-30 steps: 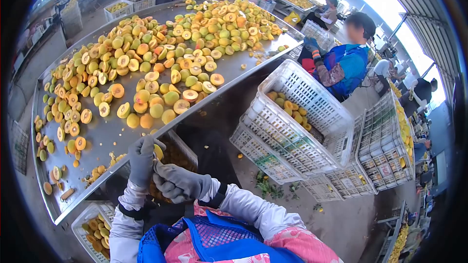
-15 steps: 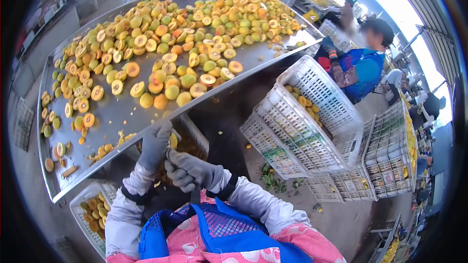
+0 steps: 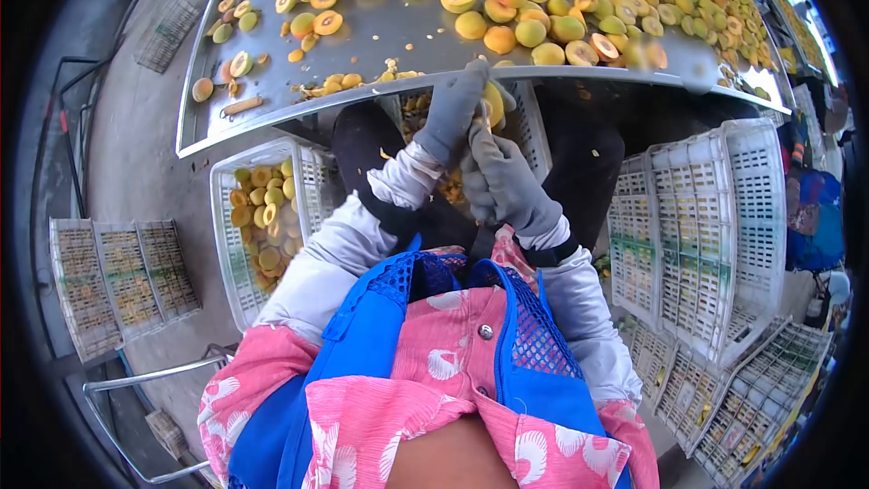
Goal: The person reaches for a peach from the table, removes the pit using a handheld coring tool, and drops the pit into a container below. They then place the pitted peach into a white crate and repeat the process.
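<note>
Both my hands wear grey gloves and meet just below the near rim of the metal table (image 3: 380,52). My left hand (image 3: 455,109) is closed around a yellow peach (image 3: 492,105), its fingers hiding part of the fruit. My right hand (image 3: 509,179) is closed just below, with the tip of a thin tool (image 3: 485,118) showing at the peach; the rest of that tool is hidden in the fist. Under the hands, a white crate (image 3: 536,140) between my knees holds yellow-orange pieces.
Halved peaches (image 3: 579,27) are heaped across the table, beside a wooden-handled tool (image 3: 242,107). To the left stand a white crate (image 3: 226,217) of peach halves and a wire-sided crate (image 3: 127,276). Stacked crates (image 3: 692,235) rise at right, near a co-worker in blue (image 3: 819,217).
My view has tilted down and turned left, so the table sits higher and more of my clothing shows. Both hands remain closed together at the yellow peach.
</note>
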The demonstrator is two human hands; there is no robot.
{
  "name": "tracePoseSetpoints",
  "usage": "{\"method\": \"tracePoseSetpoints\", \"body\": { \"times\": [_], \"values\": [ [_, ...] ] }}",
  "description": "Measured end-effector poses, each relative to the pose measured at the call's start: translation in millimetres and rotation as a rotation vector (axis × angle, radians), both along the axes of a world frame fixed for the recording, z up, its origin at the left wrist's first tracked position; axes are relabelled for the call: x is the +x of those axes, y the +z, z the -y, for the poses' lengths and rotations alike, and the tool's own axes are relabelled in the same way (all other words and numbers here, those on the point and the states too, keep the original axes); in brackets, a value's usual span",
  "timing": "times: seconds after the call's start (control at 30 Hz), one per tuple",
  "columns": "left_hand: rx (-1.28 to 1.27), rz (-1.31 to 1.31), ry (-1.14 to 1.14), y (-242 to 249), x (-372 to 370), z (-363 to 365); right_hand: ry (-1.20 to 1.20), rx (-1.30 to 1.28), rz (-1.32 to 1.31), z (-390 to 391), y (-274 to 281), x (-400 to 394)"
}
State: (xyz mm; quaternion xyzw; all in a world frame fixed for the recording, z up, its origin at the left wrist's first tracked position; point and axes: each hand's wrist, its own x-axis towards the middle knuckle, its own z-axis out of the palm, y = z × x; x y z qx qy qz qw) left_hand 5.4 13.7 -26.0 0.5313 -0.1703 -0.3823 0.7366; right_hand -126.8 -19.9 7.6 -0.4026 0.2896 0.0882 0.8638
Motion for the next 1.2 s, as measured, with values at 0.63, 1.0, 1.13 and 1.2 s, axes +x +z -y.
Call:
{"method": "tracePoseSetpoints", "body": {
  "times": [0.63, 1.0, 1.13, 1.2],
  "values": [
    [0.78, 0.932, 0.641, -1.3, 65.9, -213.1, 0.096, -0.303, 0.001, 27.9, -50.7, 32.2],
    [0.701, 1.253, -0.061, -18.1, 17.5, -41.4, -0.264, -0.343, 0.0, -0.2, -143.0, 22.9],
    [0.784, 1.304, -0.442, 20.1, 55.7, -4.3, -0.222, -0.915, -0.207, 16.5, -138.9, 12.1],
    [0.646, 1.034, -0.155, -3.4, 98.5, 29.7, -0.303, -0.635, -0.18, 25.0, -133.3, 8.0]
  ]
}}
